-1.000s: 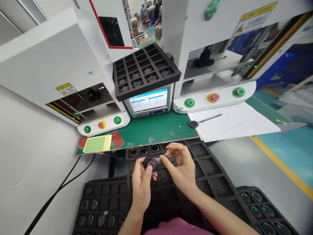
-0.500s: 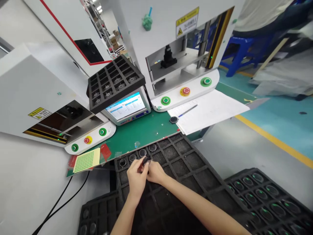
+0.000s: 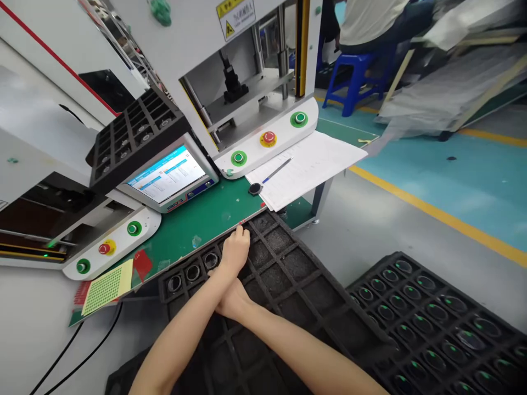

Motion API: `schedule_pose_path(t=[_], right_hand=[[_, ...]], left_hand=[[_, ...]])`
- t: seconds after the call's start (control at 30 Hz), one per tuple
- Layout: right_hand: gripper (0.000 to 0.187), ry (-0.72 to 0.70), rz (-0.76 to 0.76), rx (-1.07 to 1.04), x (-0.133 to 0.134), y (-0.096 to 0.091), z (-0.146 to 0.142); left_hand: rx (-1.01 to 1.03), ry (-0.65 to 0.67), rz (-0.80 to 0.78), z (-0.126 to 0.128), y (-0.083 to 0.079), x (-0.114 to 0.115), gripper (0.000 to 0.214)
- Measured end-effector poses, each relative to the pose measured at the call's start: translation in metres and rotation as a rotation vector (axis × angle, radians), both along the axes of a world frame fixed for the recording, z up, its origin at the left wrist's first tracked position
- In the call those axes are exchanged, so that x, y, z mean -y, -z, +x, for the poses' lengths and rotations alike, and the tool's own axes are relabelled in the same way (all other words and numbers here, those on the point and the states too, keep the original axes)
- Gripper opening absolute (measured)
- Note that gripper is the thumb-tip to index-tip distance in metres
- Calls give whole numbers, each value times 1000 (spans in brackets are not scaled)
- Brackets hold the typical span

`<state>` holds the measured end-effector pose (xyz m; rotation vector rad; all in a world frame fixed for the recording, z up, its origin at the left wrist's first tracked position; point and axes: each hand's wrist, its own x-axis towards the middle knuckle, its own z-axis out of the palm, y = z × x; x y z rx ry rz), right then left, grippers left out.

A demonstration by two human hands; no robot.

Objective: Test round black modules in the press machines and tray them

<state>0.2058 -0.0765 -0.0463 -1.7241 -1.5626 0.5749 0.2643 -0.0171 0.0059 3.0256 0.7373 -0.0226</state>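
Observation:
The black foam tray (image 3: 296, 299) lies before me, divided into square compartments. Three round black parts with glassy faces sit in its far row, one of them a round part (image 3: 193, 272) in the middle. Over that row, just right of them, is my left hand (image 3: 236, 249), its fingers curled downward; whatever they hold is hidden. My right hand (image 3: 230, 299) is lower over the tray, crossed under my left forearm. Its fingers are mostly hidden, with one fingertip showing beside the third part.
A green bench (image 3: 181, 236) carries a touchscreen (image 3: 167, 178), white press machines, paper sheets (image 3: 308, 167), a pen (image 3: 278, 170) and one round black part (image 3: 255, 188). Another tray of round parts (image 3: 432, 312) stands at right. A person sits on a blue stool (image 3: 349, 77) behind.
My hands were together over a small dark thing; now my left hand has moved right along the far row, crossing above my right. The camera view has swung right.

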Motion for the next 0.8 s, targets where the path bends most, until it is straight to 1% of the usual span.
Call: schedule_pose_path(t=[0.1,0.2,0.3,0.37,0.43,0.5,0.57,0.67,0.73,0.8], right_hand=[[30,-1,28,-24,0,-5,5],[27,-6,35,-40,0,-9,10],[23,7,20,-60,1,-12,14],[22,30,0,-73,3,-14,17],[27,60,-10,-82,5,-16,19],[32,79,-6,-85,6,-17,20],[31,81,-1,-85,6,-17,21],[28,81,1,-85,5,-15,20],[27,84,7,-90,5,-14,20],[29,94,19,-104,6,-13,21]], left_hand=[[-90,9,39,11,1,4,15],[-135,17,54,14,-1,8,17],[-144,40,38,15,-10,6,19],[-127,49,17,21,-19,0,19],[-75,45,3,38,-28,-9,23],[-1,41,-7,62,-33,-20,24],[55,46,-39,92,-34,-30,30],[89,38,-145,131,-27,-44,36],[120,22,-239,146,-24,-49,33],[179,0,-343,147,-27,-50,32]])
